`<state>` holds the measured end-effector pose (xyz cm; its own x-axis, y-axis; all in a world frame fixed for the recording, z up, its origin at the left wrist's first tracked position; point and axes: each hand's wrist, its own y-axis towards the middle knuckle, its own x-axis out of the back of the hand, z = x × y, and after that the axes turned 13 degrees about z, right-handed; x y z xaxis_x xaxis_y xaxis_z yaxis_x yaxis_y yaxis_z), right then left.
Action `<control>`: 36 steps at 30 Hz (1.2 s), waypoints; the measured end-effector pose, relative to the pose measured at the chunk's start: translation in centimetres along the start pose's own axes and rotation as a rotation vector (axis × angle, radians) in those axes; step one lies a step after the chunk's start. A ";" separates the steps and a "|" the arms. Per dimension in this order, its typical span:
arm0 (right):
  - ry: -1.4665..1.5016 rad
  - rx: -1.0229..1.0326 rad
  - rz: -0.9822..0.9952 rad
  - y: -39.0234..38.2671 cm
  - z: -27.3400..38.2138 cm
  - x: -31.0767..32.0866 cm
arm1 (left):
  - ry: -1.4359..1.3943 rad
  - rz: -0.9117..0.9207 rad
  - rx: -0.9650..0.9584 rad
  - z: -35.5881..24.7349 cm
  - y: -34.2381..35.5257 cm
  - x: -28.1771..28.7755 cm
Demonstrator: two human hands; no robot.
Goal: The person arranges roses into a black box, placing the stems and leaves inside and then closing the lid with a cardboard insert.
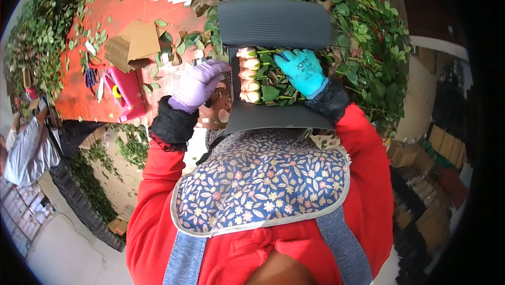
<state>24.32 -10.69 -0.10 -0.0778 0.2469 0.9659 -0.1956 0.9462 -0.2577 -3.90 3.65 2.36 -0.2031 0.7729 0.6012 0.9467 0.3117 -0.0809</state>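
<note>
Several pale pink roses (pixel 250 75) lie in a column, heads to the left, with their leafy stems stretching right across a black holder (pixel 263 115). The holder has a ribbed, raised back flap (pixel 273 23). My right hand (pixel 304 72), in a turquoise glove, is over the stems with bent fingers closed at the stem of the topmost rose; the fingertips are partly lost among leaves. Just left of the holder's edge is my left hand (pixel 198 85), in a thin lilac glove. Its fingers are bent and pressed together, and whatever they may hold is hidden.
A red table (pixel 173 8) carries cut leafy stems (pixel 363 48) at the back and right, and more greenery (pixel 47 27) far left. To the left are a pink box-like holder (pixel 126 95), dark-handled scissors (pixel 91 77) and folded cardboard (pixel 138 43). Loose petals and leaves are scattered about.
</note>
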 end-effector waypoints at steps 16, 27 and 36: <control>0.384 0.150 -0.040 0.4 -0.3 3.4 | 0.154 -0.188 0.107 -1.1 -2.0 -1.9; 0.805 0.124 0.103 -1.9 -0.1 10.9 | 0.148 -0.133 0.271 -1.2 -2.9 -1.8; 0.252 0.449 0.304 0.9 2.5 6.2 | 0.043 -0.013 0.298 -1.5 -1.5 -3.0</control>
<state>21.24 -8.83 5.59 0.0289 0.5871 0.8090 -0.5993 0.6579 -0.4560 -4.37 0.00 1.84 -0.1982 0.7454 0.6365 0.8279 0.4749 -0.2984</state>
